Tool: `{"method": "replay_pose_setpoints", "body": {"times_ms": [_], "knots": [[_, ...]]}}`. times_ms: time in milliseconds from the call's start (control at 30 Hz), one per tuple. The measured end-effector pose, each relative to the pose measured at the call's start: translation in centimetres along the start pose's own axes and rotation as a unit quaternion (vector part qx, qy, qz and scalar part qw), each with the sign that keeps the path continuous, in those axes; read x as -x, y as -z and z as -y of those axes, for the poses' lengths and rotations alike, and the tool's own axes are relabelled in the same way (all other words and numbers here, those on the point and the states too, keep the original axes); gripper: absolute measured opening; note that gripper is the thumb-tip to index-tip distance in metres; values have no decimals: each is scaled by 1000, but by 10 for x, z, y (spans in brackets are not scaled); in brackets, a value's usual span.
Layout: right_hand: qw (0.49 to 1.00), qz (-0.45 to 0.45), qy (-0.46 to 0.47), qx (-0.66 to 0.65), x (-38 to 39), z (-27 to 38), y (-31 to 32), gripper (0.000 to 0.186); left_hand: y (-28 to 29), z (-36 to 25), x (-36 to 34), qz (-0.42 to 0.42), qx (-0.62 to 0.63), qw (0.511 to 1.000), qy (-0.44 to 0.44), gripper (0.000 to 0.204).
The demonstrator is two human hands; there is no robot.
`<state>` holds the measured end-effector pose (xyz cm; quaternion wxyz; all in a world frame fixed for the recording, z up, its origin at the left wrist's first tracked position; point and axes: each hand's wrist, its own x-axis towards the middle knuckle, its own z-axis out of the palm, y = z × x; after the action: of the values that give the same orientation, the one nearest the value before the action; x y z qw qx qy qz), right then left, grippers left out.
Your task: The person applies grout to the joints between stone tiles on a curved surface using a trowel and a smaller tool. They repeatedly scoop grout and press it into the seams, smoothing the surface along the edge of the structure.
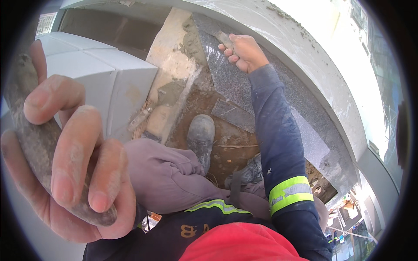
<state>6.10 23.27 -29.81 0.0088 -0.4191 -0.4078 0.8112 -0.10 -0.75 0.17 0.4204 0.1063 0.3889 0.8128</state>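
Close in front of me on the left, my left hand (76, 152) is wrapped round a thick, dirt-caked wooden-looking handle (37, 130). The tool's other end runs out of sight, so its kind does not show. My right arm reaches forward, and my right hand (244, 51) grips a short mortar-coated handle (227, 41), perhaps a trowel's. It is held low over the far end of a dark speckled stone slab (228, 78). Grey wet mortar (190, 41) lies along the slab's left edge.
A smaller stone offcut (234, 114) lies on the brown dirt (187, 104) near my boot (201, 135). Pale panelled boxes (87, 65) stand at the left. A curved light wall (322, 65) bounds the slab on the right. A plastic bottle (140, 118) lies beside the boxes.
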Motion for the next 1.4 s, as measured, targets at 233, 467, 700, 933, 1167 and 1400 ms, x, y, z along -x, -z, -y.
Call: {"method": "replay_pose_setpoints", "body": {"times_ms": [233, 467, 700, 933, 1167, 1400], "knots": [[991, 47, 0, 127, 1, 18, -56, 48, -2, 1, -1, -17, 9, 1000, 4, 69], [853, -83, 329, 397, 22, -42, -59, 55, 7, 4, -8, -15, 16, 1000, 11, 67], [879, -142, 278, 361, -10, -71, -100, 59, 3, 1, -13, -39, 5, 999, 18, 68], [878, -153, 264, 368, -26, -73, -125, 68, 5, -2, -22, -44, -14, 998, 30, 66], [888, -189, 233, 349, -30, -72, -131, 74, 9, 8, -30, -44, 29, 998, 27, 67], [907, -153, 158, 359, -25, -47, -127, 77, 4, 16, -28, -21, 28, 999, 18, 69]]}}
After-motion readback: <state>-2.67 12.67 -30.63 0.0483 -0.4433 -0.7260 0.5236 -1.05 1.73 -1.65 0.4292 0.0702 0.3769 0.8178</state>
